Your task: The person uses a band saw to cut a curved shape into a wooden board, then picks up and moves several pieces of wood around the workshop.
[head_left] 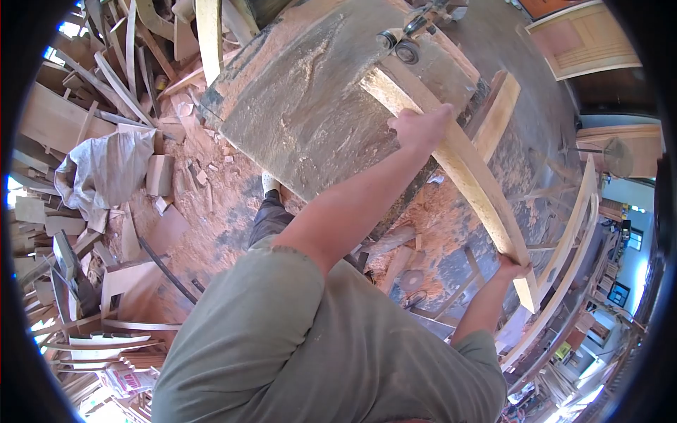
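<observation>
A long curved timber piece (479, 187) slants across the view, its far end over a sawdust-covered machine table (296, 92). My left hand (423, 130) is closed over its upper part, thumb on the near side. Near the lower end, my right hand (511, 268) grips the same piece from below, with some fingers hidden. Just beyond the far end stands a metal machine head with round black rollers (407, 51). Another short thick wooden piece (497, 116) lies beside the timber, to the right of my left hand.
Stacked wood offcuts (113, 77) crowd the left side, with a whitish sack (109, 173) among them. Sawdust and chips (211, 204) cover the floor. Long curved wooden frame parts (564, 261) stand on the right, below a fan (617, 156). A wooden panel (585, 39) is at upper right.
</observation>
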The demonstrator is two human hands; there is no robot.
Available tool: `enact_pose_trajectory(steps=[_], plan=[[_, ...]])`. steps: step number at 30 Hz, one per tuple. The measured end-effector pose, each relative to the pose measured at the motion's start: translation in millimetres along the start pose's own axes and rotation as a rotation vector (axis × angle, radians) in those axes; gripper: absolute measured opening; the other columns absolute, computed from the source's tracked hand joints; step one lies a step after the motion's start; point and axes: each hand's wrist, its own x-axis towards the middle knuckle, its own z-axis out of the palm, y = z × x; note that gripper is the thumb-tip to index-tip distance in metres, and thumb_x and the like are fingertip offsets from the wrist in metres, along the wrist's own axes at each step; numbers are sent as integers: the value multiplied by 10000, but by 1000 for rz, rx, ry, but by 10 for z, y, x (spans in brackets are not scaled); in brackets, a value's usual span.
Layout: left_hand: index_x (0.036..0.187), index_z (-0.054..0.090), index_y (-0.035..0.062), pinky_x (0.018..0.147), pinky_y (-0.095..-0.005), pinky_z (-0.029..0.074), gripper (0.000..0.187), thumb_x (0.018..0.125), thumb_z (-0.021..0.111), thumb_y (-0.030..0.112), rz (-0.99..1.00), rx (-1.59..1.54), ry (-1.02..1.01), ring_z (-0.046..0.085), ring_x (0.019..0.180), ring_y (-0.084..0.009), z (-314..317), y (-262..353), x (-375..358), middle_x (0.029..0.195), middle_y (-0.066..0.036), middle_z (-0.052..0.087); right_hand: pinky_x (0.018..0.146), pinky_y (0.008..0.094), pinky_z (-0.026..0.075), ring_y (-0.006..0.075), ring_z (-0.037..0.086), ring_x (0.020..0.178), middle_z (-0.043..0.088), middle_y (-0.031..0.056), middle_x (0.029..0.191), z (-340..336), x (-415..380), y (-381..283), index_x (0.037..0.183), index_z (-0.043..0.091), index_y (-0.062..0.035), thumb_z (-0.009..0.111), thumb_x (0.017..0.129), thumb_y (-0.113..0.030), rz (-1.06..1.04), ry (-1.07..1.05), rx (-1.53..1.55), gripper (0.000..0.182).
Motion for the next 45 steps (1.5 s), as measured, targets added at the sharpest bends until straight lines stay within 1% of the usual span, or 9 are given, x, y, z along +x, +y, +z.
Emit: enact_pose_trajectory(steps=[2,9,11,14,21,23,36,38,45], plan=[[1138,554,-143,950,-402,483,821,628,745,472,-16,6,5,587,1072,-397,12,17,-4,1257,-294,398,915,690,331,426,436,1253,469,157,1360,32,-19,-4,1345,468,-142,506,773,-537,-7,28,-49,696],[1202,466,-155,935,-375,495,923,651,774,518,-18,54,-37,603,1063,-355,-20,54,-26,1235,-274,447,924,690,319,429,409,1275,458,160,1371,121,25,-23,1353,459,-127,507,764,-537,2,39,-64,720],[1200,462,-162,932,-378,496,925,653,772,518,-11,70,-38,606,1057,-358,-10,63,-36,1228,-281,453,1026,735,112,402,217,1410,327,93,1512,113,72,-17,1441,387,-166,386,809,-596,13,-47,-62,765],[1128,564,-119,952,-438,484,797,649,767,484,-18,16,6,579,1079,-415,52,31,1,1280,-269,382,1033,734,105,405,210,1414,314,91,1522,132,54,-23,1457,367,-167,379,813,-608,14,-55,-94,781],[1130,559,-124,949,-438,482,808,640,766,484,-11,9,1,579,1068,-408,88,20,37,1272,-270,379,1024,717,139,397,218,1411,313,90,1525,147,109,-21,1462,362,-171,388,812,-613,0,-59,-115,786],[1120,559,-133,943,-423,485,806,633,759,478,-12,32,23,585,1053,-404,83,48,29,1255,-276,394,985,706,235,393,355,1341,404,120,1450,160,81,-13,1405,422,-131,450,791,-600,-32,-22,-134,773],[1213,478,-162,920,-381,511,914,663,776,504,7,14,-51,600,1053,-358,62,90,11,1260,-262,407,1023,724,123,404,228,1403,339,89,1508,241,51,-15,1434,405,-177,416,814,-605,-27,-18,-95,753],[1207,483,-162,910,-375,516,916,659,781,509,7,24,-43,599,1055,-354,68,101,15,1254,-258,414,942,737,258,428,388,1302,446,124,1408,199,123,-8,1397,434,-166,457,787,-603,-49,-12,-115,751],[1202,491,-152,919,-386,505,932,639,800,523,17,58,-28,594,1071,-342,77,100,42,1244,-251,431,951,720,275,422,398,1297,471,126,1382,169,147,13,1386,445,-147,444,792,-592,-42,-60,-101,742]])
